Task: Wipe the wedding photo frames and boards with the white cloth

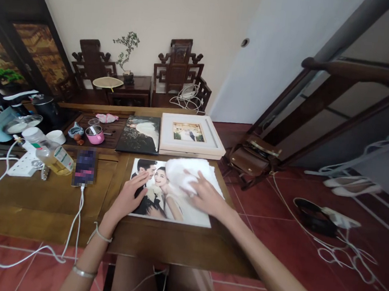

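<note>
A photo panel [187, 215] showing two people lies flat on the wooden table in front of me. My left hand [132, 197] rests on its left part, fingers stretched out flat with nothing in them. Over the panel's upper right, my right hand [207, 196] presses on a crumpled white cloth [177, 166], its fingers bent into the fabric and somewhat blurred. The cloth covers that corner of the picture. Just behind the panel are a dark photo panel [137, 140] and a white framed photo [215, 140], side by side.
To the left on the table [49, 209] are a phone [85, 166] on a charging cable, an oil-coloured bottle [57, 161], a power strip [24, 164] and a pink cup [94, 135]. A brown bag [251, 161] sits on a chair at right. Cables lie on the floor.
</note>
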Demonstrator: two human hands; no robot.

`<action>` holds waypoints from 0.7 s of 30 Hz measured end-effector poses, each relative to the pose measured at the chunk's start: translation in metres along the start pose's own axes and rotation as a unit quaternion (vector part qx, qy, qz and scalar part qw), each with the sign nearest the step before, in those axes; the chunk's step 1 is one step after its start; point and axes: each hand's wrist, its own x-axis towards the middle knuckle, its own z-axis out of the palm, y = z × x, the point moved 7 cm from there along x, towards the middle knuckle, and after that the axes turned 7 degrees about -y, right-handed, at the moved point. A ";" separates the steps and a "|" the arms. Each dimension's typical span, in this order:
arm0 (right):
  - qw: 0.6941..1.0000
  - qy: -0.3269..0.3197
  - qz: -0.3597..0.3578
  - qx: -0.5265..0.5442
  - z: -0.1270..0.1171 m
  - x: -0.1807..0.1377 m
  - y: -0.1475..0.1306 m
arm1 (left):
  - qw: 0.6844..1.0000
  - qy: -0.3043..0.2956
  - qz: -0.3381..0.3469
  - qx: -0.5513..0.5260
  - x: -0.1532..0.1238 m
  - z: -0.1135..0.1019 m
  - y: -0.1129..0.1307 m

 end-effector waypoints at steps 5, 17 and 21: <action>0.999 0.035 0.006 0.000 -0.004 0.036 0.023 | 1.000 0.006 0.005 0.002 0.001 0.000 -0.001; 0.997 -0.041 -0.068 0.016 0.022 -0.084 -0.095 | 1.000 0.014 0.006 0.011 0.000 0.000 0.002; 0.996 -0.053 -0.070 0.021 0.025 -0.083 -0.104 | 1.000 0.003 0.005 0.019 0.000 0.001 0.002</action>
